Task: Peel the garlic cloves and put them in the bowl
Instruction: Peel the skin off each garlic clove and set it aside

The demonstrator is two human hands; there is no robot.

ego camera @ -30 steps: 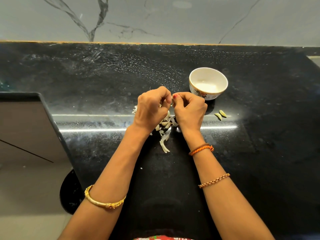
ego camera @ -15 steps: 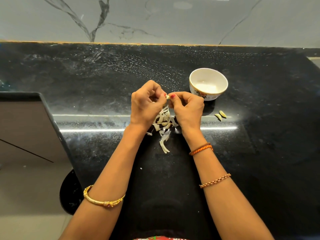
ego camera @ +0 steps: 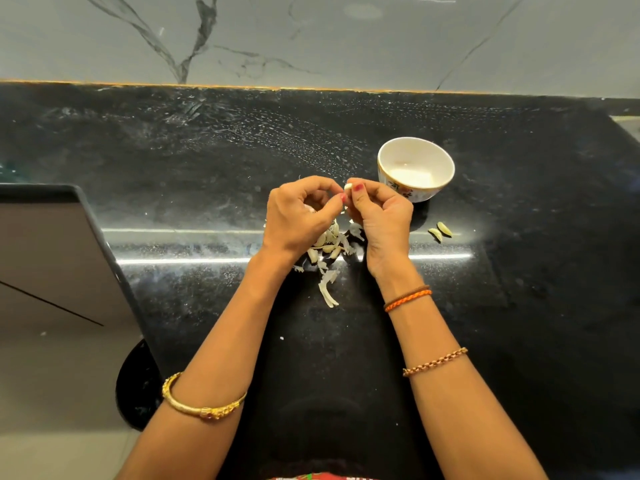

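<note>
Both hands meet above the black counter, just left of a white bowl (ego camera: 415,157) with a floral band. My right hand (ego camera: 381,213) pinches a small pale garlic clove (ego camera: 348,186) between thumb and fingers. My left hand (ego camera: 299,213) has its fingers curled, and its fingertips touch the same clove from the left. Under and between the hands lies a heap of garlic cloves and papery skins (ego camera: 329,247). Two cloves (ego camera: 440,231) lie on the counter right of my right hand, below the bowl. The bowl looks empty inside.
The black stone counter (ego camera: 207,168) runs back to a grey marble wall (ego camera: 311,36). At the left is a dark-rimmed brown panel (ego camera: 52,258). A long strip of skin (ego camera: 328,289) lies nearer me. Floor shows at the lower left.
Both hands have shifted slightly right and toward the bowl, and the clove now shows more clearly between the fingertips. More of the heap under the hands is uncovered.
</note>
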